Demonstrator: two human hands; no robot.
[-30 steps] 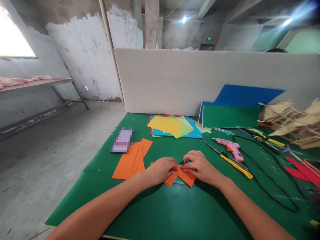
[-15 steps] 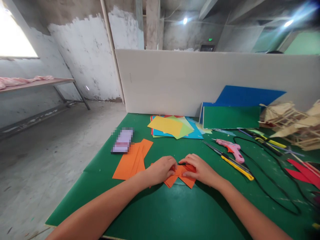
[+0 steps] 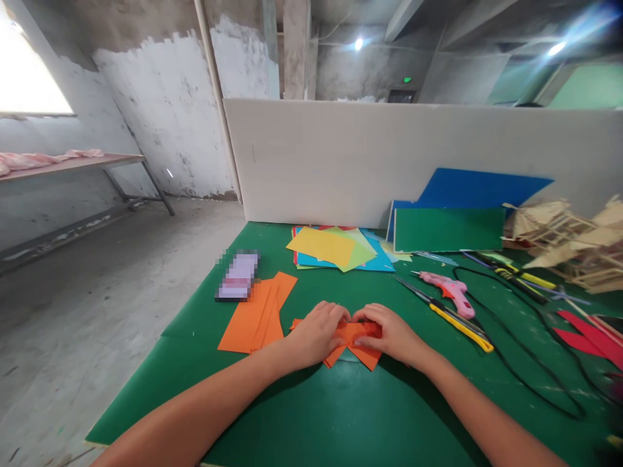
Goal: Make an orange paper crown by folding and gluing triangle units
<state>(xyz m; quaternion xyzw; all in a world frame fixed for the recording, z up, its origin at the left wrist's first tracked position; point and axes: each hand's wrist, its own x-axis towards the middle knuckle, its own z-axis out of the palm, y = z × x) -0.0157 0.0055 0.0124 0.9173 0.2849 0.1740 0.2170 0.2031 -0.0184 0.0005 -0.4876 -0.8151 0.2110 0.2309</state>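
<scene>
Folded orange paper [image 3: 363,350] lies at the middle front of the green table, its lower corners spread apart. My left hand [image 3: 318,332] grips its left part, with thumb and fingers curled in. On the right part, my right hand [image 3: 387,332] pinches the paper between thumb and bent fingers. The two hands' fingertips nearly meet at the paper's top edge, and the hands cover much of it. Left of my left hand rest more orange paper pieces [image 3: 250,318], flat and overlapping.
Beyond the hands is a stack of coloured paper [image 3: 321,245]. To the right lie a yellow-handled cutter [image 3: 460,326], a pink glue gun [image 3: 450,292] with a black cord, and red paper strips [image 3: 586,334]. A phone [image 3: 239,275] sits at the left edge; wooden models [image 3: 559,240] stand far right.
My right hand's fingers have curled down closer to the paper, and a small dark thing seen by them earlier is now hidden. My left fingertips have shifted slightly toward the right hand.
</scene>
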